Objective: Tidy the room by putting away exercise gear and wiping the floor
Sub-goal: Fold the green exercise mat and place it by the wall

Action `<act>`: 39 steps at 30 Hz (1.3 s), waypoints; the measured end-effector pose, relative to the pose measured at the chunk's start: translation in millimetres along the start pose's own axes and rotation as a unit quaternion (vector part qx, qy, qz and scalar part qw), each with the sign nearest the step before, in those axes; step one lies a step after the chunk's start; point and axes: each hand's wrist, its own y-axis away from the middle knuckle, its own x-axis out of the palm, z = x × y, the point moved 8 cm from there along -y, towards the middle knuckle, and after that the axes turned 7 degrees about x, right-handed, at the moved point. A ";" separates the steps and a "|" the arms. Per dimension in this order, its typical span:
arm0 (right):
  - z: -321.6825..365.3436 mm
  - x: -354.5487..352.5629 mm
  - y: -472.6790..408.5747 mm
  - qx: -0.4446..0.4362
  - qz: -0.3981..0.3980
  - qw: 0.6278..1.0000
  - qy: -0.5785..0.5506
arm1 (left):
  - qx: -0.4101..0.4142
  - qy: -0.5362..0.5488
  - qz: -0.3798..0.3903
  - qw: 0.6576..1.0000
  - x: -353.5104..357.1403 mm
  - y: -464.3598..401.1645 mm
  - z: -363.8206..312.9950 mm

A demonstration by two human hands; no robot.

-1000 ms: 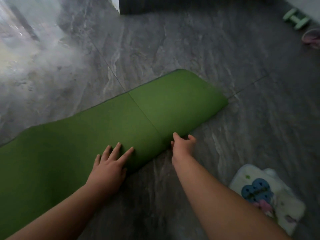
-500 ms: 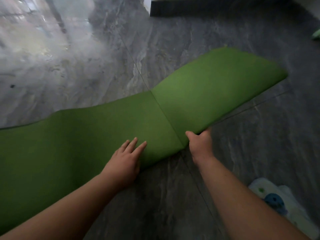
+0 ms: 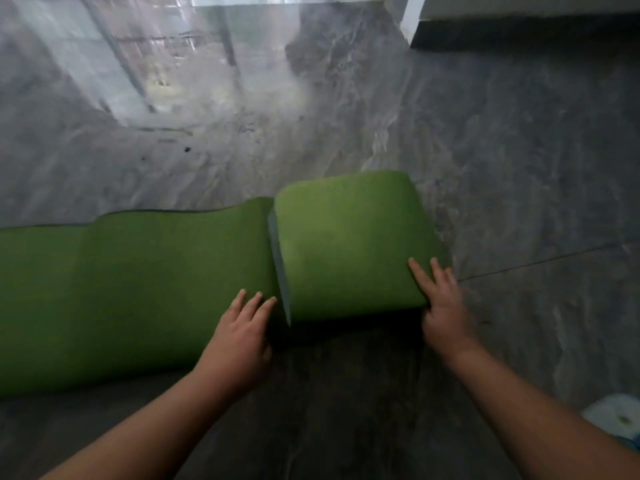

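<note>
Running left to right across the floor [image 3: 519, 150], the mat [image 3: 138, 289] is laid with its long axis crosswise to the person, and on that axis the coming move is judged to turn. Its right end is folded back over itself into a flap [image 3: 349, 244], whose free edge faces left and shows as a thin grey line near the middle of the view. The left hand [image 3: 239, 337] is laid flat on the single layer just left of that edge, fingers straight and spread, nothing gripped. The right hand [image 3: 443, 306] is placed at the flap's near right corner, at the fold, with fingers extended and touching the top surface; whether the thumb is tucked under the fold cannot be told. Both hands are thus set at the mat's near side, the right one at the doubled part and the left one on the length not yet taken up, which stretches away leftward out of view. Folding or rolling toward the left is judged to be the step in hand, with most of the length not yet gathered.

The mat is seen as plain green, matte, thin and limp, with a wavy far edge where it does not lie flat. A pale object [image 3: 616, 420] is glimpsed at the lower right; what it is cannot be told.
</note>
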 end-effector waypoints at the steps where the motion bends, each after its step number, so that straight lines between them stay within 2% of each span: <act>1: 2.2 5.2 2.0 -0.003 0.000 0.999 0.052 | -0.002 0.003 0.008 1.000 4.2 7.0 4.5; 3: 4.2 17.5 5.4 -0.009 0.026 0.983 0.182 | -0.004 0.005 0.020 1.000 11.9 17.2 11.2; 5: 6.5 32.2 13.7 0.001 0.067 0.949 0.310 | -0.001 0.009 0.025 1.000 16.2 22.9 13.5; 7: 23.4 47.3 24.5 -0.023 0.065 0.935 0.348 | 0.007 0.011 0.027 1.000 18.9 25.5 12.8; 12: 104.0 91.3 58.3 -0.206 0.075 0.922 0.320 | 0.012 -0.005 0.030 0.999 24.5 25.6 11.7; 16: 150.6 110.1 72.5 -0.289 0.080 0.908 0.292 | -0.007 -0.018 0.029 0.999 24.2 28.8 18.0; 23: 154.0 134.6 75.4 -0.260 0.131 0.919 0.265 | -0.051 -0.044 0.040 0.997 29.0 35.7 45.7; 27: 154.9 143.4 75.7 -0.237 0.161 0.927 0.241 | -0.035 -0.052 0.069 0.996 40.3 36.3 48.7; 32: 147.4 158.6 77.7 -0.219 0.210 0.917 0.260 | -0.029 -0.036 0.085 0.995 45.4 34.6 53.8; 36: 151.7 150.7 71.0 -0.240 0.183 0.917 0.261 | -0.013 -0.034 0.062 0.997 35.4 40.2 53.7; 39: 160.6 148.4 73.7 -0.255 0.200 0.893 0.312 | -0.011 -0.049 0.041 0.998 23.0 44.3 52.0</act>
